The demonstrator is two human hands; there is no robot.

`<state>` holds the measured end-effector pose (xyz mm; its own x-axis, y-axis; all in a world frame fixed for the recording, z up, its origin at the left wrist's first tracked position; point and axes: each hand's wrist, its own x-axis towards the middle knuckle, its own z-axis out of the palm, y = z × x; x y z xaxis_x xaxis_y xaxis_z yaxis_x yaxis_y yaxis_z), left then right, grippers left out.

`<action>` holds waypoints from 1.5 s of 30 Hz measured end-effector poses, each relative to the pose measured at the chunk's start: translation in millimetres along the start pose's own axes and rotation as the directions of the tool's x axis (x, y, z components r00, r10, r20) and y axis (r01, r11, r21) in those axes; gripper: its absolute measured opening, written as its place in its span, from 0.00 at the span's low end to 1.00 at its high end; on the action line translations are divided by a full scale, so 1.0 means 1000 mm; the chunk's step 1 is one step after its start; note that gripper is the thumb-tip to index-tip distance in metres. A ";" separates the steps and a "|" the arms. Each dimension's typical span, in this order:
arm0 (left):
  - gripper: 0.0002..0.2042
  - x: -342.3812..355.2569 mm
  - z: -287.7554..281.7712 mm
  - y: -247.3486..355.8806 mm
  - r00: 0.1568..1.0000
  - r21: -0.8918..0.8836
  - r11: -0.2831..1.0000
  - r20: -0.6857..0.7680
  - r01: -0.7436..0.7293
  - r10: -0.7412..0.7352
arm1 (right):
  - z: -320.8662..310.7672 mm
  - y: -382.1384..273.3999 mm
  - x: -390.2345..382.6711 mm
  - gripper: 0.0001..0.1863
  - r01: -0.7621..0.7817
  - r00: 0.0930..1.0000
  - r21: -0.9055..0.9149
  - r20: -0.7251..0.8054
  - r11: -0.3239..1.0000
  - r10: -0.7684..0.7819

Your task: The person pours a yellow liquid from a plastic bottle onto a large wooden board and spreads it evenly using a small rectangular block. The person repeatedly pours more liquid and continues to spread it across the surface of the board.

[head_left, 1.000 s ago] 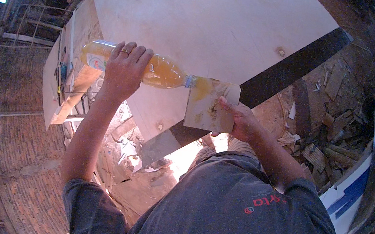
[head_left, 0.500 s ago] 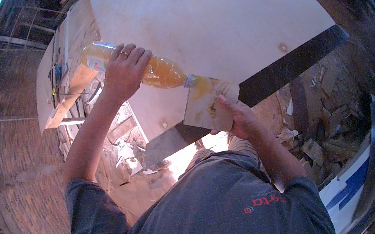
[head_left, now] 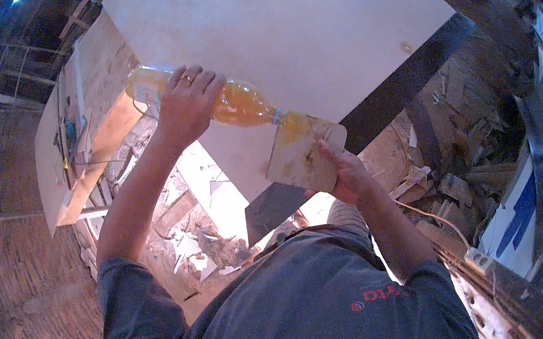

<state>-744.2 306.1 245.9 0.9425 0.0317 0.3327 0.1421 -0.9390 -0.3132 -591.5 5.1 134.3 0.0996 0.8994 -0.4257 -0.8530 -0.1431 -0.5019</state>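
Observation:
My left hand (head_left: 189, 106), a ring on one finger, is wrapped round the middle of a clear plastic bottle (head_left: 246, 105) of orange-yellow liquid. The bottle lies on its side in the air, its neck pointing right. Its mouth meets the far left corner of a small flat pale board (head_left: 302, 160). A yellow wet-looking patch spreads on that board by the mouth, with brownish stains nearer me. My right hand (head_left: 348, 175) grips the board's right side, thumb on top; its other fingers are mostly hidden underneath.
Beyond my hands stretches a large pale sheet (head_left: 270, 30) with a dark strip (head_left: 395, 83) along its right edge. A wooden bench (head_left: 107, 157) with tools stands at left. Scraps (head_left: 198, 249) litter the floor. At right are a cable and a power strip (head_left: 478, 259).
My view has shifted, bringing the power strip and cable at right into sight. Both hands keep their grips, and the bottle's mouth stays at the board. The yellow patch looks slightly broader.

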 end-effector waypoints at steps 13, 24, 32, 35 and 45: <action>0.28 -0.050 0.028 -0.002 0.976 -0.324 0.921 0.094 0.218 -0.198 | 0.001 0.012 -0.003 0.30 0.113 0.991 0.154 -0.084 0.982 -0.101; 0.33 -0.024 0.038 0.038 0.908 -0.494 0.768 0.129 0.408 -0.399 | 0.010 -0.072 0.012 0.21 0.326 0.927 -0.540 0.345 0.776 -0.149; 0.29 0.024 0.080 0.005 0.556 -0.909 -0.116 0.341 0.400 -0.758 | -0.054 -0.119 -0.009 0.25 0.207 0.948 -0.463 -0.123 0.862 -0.294; 0.29 0.050 0.096 0.004 0.437 -0.938 -0.178 0.299 0.296 -0.848 | -0.082 -0.133 -0.024 0.29 0.249 0.892 -0.409 -0.257 0.878 -0.373; 0.35 0.061 0.148 0.010 0.482 -0.925 0.017 0.183 0.380 -0.857 | -0.097 -0.148 -0.058 0.30 0.270 0.826 -0.436 -0.354 0.859 -0.439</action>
<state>-640.1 349.3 131.2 0.3880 0.8823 0.2665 0.0810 -0.3206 0.9437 -421.2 -65.9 160.1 0.6383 0.6591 -0.3976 -0.4824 -0.0600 -0.8739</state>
